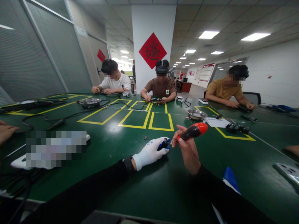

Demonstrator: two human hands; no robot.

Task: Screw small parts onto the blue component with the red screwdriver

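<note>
My left hand [149, 153], in a white glove with blue fingertips, rests low over the green table [130, 193]. Its fingers are closed around a small black part with a round end [164, 143]; most of that part is hidden. My bare right hand [189, 155] grips a screwdriver [193, 131] by its red and black handle. The thin shaft points left towards the black part, but I cannot tell whether its tip touches. Just beyond my left hand lies a little heap of small metal pieces, seemingly screws [146, 138].
Metal bowls [196, 114] stand farther back, with a white paper [217, 122] and black parts [238, 127] on the right. A white power strip [17, 162] and cables lie left. A blue and white glove [231, 179] is beside my right forearm. Several people sit around the table.
</note>
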